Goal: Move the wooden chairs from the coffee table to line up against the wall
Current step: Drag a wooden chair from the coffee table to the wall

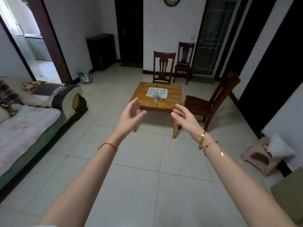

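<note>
Status: approach step, nothing carried yet. My left grip and right grip are both spread open and empty, held out w/ palms facing, well short of the desk. One chair sits at its right side, another chair behind it; a third chair stands near the far wall. Next, in my judgement: walk up, take the right-side chair by back & seat, carry it to the wall.

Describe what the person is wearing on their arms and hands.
Both forearms are bare, with no sleeves showing. The left hand has a thin red cord bracelet at its wrist. The right hand has a gold bangle and a fine gold chain bracelet with small charms and a hanging tag. No rings or gloves are visible.
</note>
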### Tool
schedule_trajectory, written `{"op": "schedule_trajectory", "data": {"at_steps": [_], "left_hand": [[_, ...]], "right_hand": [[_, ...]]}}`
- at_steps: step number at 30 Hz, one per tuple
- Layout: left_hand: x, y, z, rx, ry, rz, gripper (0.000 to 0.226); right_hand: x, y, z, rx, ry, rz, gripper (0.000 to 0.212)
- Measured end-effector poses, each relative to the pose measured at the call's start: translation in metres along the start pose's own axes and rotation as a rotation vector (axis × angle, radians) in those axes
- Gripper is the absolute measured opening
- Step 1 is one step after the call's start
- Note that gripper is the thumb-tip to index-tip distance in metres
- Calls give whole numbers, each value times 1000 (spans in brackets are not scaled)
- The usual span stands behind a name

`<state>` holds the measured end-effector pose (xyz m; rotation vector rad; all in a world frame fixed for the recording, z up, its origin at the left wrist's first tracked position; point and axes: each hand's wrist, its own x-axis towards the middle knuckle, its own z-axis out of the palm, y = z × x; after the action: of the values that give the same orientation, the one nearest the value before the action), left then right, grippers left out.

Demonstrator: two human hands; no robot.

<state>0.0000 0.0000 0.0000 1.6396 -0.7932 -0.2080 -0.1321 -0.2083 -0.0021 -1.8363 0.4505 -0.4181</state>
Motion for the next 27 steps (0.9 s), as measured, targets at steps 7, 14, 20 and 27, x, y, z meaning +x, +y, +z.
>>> {"op": "schedule_trajectory", "data": {"at_steps": [7,14,20,27], "left_hand": [[106,-45,-33,36,41,-17,65],[269,-93,-89,72,36,6,66],[400,-122,-128,116,23,46,67],[540,-189,-156,101,15,30,66]], "right_hand": [[124,-1,36,-14,-49,-25,60],[298,-16,79,-8,-51,-65,59],[435,-32,100,-12,-34,-91,60],[589,-13,126,-28,-41,-86,61]]}}
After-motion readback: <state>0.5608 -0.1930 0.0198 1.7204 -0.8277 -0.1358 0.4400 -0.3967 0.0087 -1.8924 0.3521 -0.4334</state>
